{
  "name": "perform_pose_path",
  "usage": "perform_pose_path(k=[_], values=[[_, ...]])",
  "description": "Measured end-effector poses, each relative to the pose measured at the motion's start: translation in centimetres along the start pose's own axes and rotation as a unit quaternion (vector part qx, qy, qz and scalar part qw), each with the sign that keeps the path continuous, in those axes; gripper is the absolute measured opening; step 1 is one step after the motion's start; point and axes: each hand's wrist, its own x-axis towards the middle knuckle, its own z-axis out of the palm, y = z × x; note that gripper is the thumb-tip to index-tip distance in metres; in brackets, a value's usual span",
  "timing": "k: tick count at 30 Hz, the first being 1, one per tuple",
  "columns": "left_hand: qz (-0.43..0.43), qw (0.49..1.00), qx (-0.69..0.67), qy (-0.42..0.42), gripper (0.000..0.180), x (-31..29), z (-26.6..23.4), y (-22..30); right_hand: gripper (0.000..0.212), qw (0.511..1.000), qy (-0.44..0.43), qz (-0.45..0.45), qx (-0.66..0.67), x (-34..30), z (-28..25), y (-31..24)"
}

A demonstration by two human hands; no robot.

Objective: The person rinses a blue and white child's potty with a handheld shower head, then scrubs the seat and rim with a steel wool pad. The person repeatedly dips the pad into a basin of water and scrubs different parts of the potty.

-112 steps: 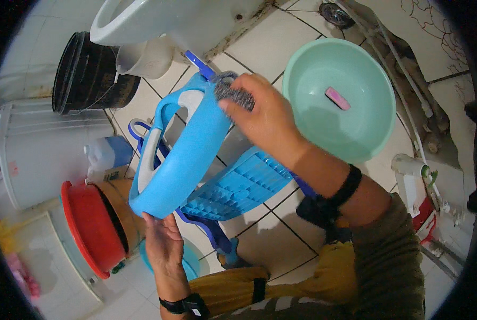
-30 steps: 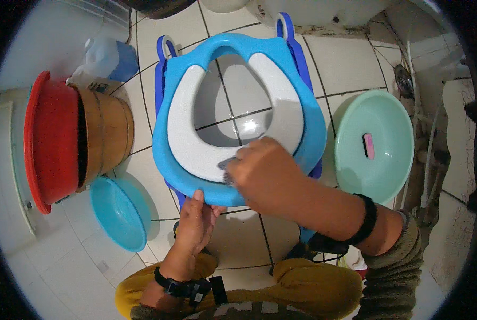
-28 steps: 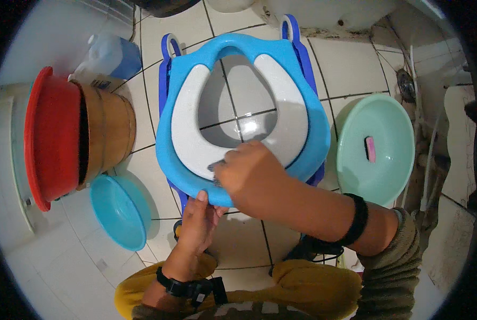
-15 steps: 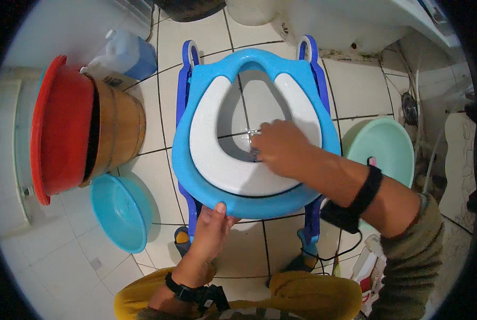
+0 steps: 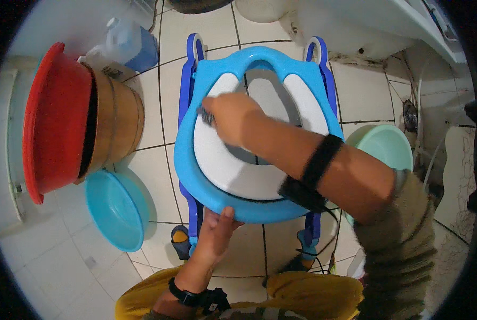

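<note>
A child's toilet training seat (image 5: 259,209) stands in front of me, with a light blue rim, a white cushioned pad (image 5: 238,173) and darker blue side legs. My left hand (image 5: 216,226) grips its near rim, thumb on top and fingers underneath. My right hand (image 5: 233,117) is closed over the left side of the pad. It holds a small grey thing (image 5: 207,116), partly covered by the fingers and blurred, resting on or close to the pad; its kind cannot be made out. My right forearm crosses the seat opening.
To the left, a red basin (image 5: 57,122) leans on a wooden tub (image 5: 118,122), near a blue basin (image 5: 115,210). Behind them stands a jug of blue liquid (image 5: 137,48). A pale green basin (image 5: 385,149) sits at right on the tiled floor (image 5: 238,250).
My right hand has moved from the near edge of the opening leftward and away, to the pad's left side. My left hand keeps its grip on the rim. The view has shifted slightly.
</note>
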Motion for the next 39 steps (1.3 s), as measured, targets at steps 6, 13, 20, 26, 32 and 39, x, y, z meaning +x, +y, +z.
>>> perform_pose_path(k=[6, 13, 20, 26, 32, 39], values=[[-0.005, 1.0, -0.009, -0.011, 0.065, 0.3, -0.2, -0.1, 0.029, 0.994, -0.096, -0.054, 0.019, -2.9, 0.8, -0.4], [0.017, 1.0, 0.0, -0.026, 0.063, 0.3, -0.3, -0.2, 0.015, 0.994, 0.097, 0.045, -0.035, 4.4, -1.0, 2.9], [0.015, 0.999, -0.004, -0.038, 0.06, 0.5, 0.1, 0.6, 0.026, 0.995, -0.057, -0.08, 0.014, -3.3, 1.4, -0.8], [-0.005, 0.999, 0.032, -0.025, 0.057, 0.4, 0.0, 1.0, 0.026, 0.989, 0.009, -0.137, -0.049, -10.2, 0.3, -0.3], [-0.003, 1.0, 0.006, -0.025, 0.064, 0.7, 0.0, 0.7, 0.033, 0.984, 0.176, -0.007, -0.01, -21.4, -3.4, 8.3], [-0.009, 1.0, -0.005, -0.013, 0.058, 0.6, 0.1, 0.8, 0.029, 0.83, 0.271, 0.373, 0.314, -37.2, 0.1, 24.1]])
